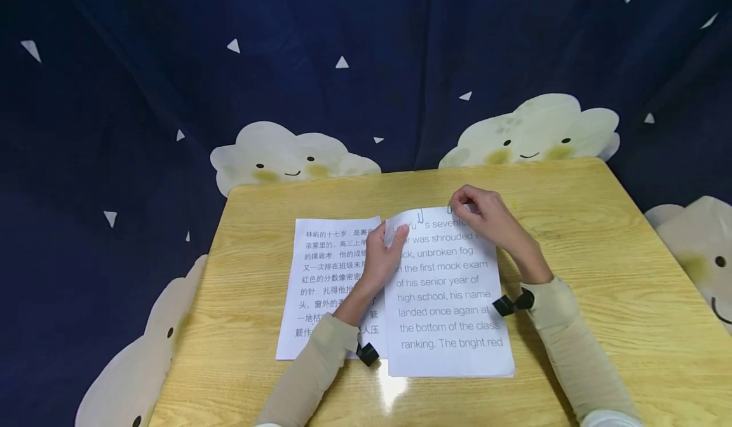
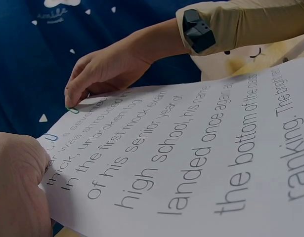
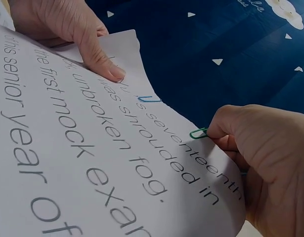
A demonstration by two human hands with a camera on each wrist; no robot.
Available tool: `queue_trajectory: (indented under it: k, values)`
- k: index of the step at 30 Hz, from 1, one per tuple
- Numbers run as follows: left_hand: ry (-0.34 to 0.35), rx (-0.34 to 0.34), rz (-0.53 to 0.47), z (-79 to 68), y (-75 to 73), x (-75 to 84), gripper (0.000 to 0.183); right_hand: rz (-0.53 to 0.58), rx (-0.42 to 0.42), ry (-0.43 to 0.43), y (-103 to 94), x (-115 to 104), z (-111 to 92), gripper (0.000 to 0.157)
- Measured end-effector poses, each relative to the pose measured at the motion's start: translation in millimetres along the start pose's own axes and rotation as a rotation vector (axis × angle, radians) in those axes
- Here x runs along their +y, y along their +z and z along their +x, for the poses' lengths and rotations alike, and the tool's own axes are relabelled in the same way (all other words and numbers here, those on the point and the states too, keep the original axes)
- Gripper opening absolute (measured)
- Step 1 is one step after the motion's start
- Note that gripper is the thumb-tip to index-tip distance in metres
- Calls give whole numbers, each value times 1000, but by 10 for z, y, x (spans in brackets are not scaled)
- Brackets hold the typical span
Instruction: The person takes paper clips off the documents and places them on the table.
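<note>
A white sheet with large English print (image 1: 446, 312) is lifted at its top edge. My left hand (image 1: 384, 255) grips its upper left corner, thumb lying on the printed face. At the top edge my right hand (image 1: 486, 214) pinches a green paper clip (image 3: 197, 133), whose loop overlaps the printed side of the paper. Between the two hands a blue paper clip (image 3: 149, 99) sits on the same edge. Part of the green clip is hidden by the right fingers.
A sheet with Chinese print (image 1: 328, 287) lies on the wooden table (image 1: 240, 376), partly under the left forearm. A small yellow paper clip (image 1: 514, 204) lies beyond the right wrist. Behind the table hangs a dark blue curtain (image 1: 400, 46) with clouds.
</note>
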State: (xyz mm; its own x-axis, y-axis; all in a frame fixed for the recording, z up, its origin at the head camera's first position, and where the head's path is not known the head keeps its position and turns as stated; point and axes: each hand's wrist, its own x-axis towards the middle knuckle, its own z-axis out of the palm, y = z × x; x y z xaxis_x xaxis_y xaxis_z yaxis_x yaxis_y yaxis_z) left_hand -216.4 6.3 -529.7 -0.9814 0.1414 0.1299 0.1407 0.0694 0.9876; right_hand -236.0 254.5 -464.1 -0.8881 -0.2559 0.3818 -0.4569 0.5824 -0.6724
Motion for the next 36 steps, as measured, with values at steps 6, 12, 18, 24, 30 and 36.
queue_trajectory:
  k: [6, 12, 18, 24, 30, 36]
  values:
    - [-3, -5, -6, 3, -3, 2, 38, -13, 6, -9, 8, -7, -1, 9]
    - [-22, -4, 0, 7, 0, 5, 38, -18, 8, -13, 6, -3, -4, 10]
    - [-31, -5, 7, 6, -1, 15, 39, -9, 11, -5, 4, 9, -1, 11]
    - [-14, -1, 7, 12, -2, 6, 38, 0, 6, 0, -12, 2, 2, 11]
    - [-9, 11, -5, 14, 0, 6, 36, 10, -2, 15, -13, 4, 4, 12]
    - [6, 14, -7, 13, -7, 1, 35, 13, -7, 21, -17, 7, 6, 13]
